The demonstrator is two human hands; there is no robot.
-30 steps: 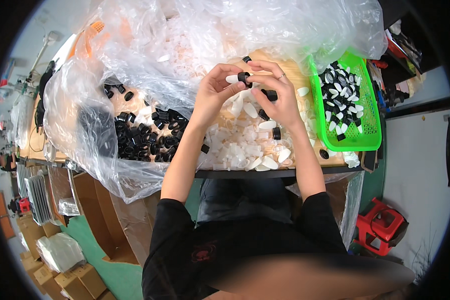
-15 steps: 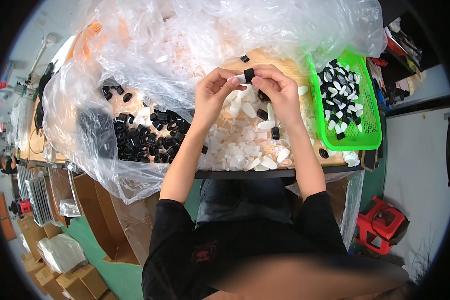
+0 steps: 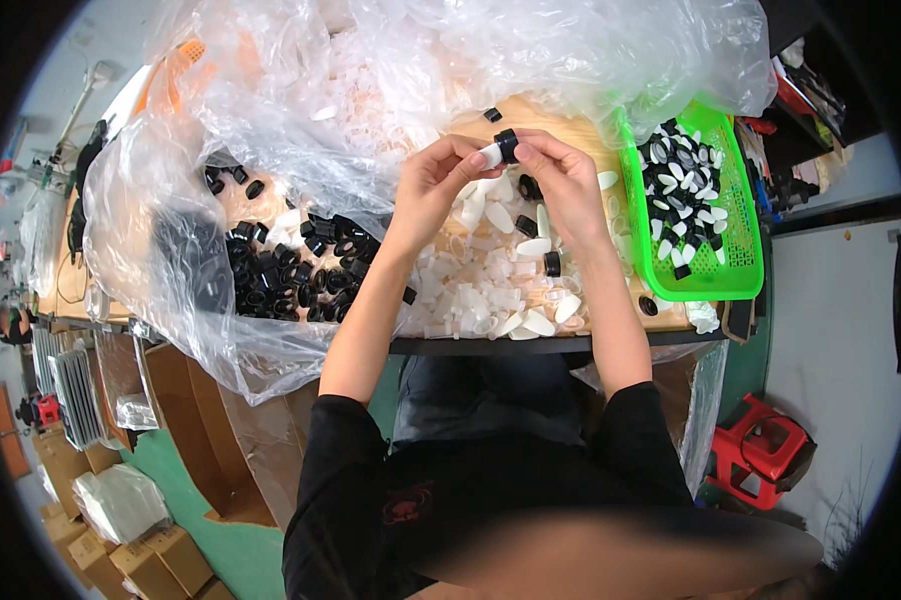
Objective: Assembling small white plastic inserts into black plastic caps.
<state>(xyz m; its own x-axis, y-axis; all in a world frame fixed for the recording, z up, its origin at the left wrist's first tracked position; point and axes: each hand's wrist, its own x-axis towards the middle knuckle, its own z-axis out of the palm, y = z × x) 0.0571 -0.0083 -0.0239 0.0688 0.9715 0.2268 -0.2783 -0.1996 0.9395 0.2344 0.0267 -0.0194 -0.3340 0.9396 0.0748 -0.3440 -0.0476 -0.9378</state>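
Above the middle of the table, my left hand (image 3: 433, 188) pinches a white plastic piece (image 3: 491, 157) by its left end. My right hand (image 3: 568, 190) grips a black ring-shaped cap (image 3: 507, 146), which sits against the right end of the white piece. How far one goes into the other cannot be made out. Below my hands lie loose white oval pieces (image 3: 499, 215) and a pile of translucent plastic parts (image 3: 471, 310). Several black caps (image 3: 552, 264) are scattered among them. A larger heap of black caps (image 3: 311, 270) lies to the left of my left forearm.
A green basket (image 3: 706, 294) at the right contains black-and-white pieces. Clear plastic sheeting (image 3: 271, 90) covers the far and left parts of the wooden table (image 3: 523, 115). Under the table's left side stands an open cardboard box (image 3: 206, 440); a red stool (image 3: 766, 450) is on the right.
The black cap has tilted and its ring now faces more upward. My left fingers have shifted slightly right along the white piece, covering more of it.
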